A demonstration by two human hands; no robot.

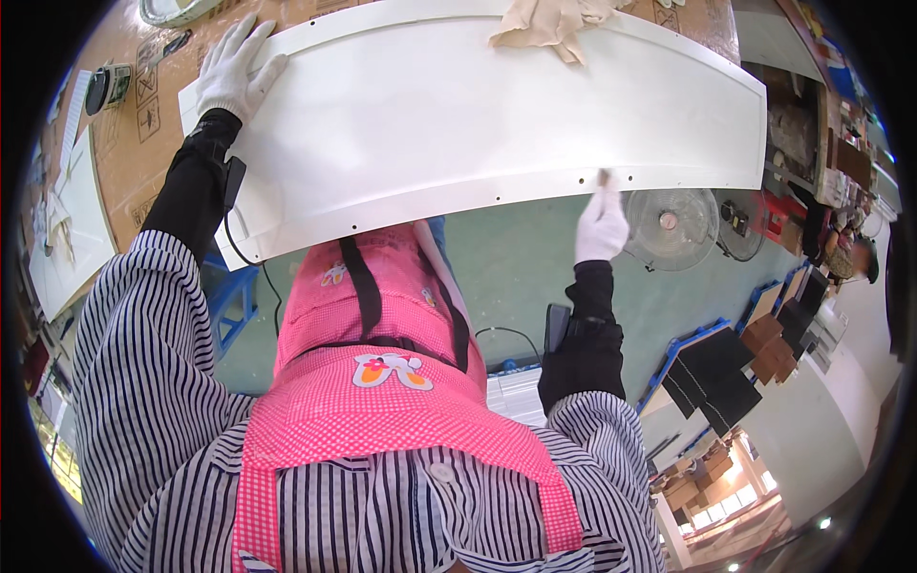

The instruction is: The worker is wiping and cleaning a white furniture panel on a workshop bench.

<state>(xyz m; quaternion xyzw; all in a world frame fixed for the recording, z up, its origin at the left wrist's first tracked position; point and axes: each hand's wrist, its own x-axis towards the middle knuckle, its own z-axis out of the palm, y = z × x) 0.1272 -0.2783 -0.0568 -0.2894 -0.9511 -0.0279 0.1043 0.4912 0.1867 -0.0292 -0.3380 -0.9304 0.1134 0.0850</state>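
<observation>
A long white panel [430, 115] with a raised border and small dark holes along its edges lies across the work table in front of me. My left hand [234, 76], in a white knitted glove, rests on the panel's far left end with its fingers spread. At the panel's near edge, right of centre, my right hand [602, 229] is closed, in a similar glove and slightly blurred. A small brownish thing shows at its fingertips, beside the edge holes; its kind cannot be made out. A crumpled beige cloth [552, 27] lies over the panel's far edge.
Left of the panel, the cardboard-covered table [134, 177] bears a dark-lidded jar [107, 89] and a small dark tool [176, 43]. A round floor fan [671, 229] stands below the panel's right part. A blue stool [229, 307] is under the left side.
</observation>
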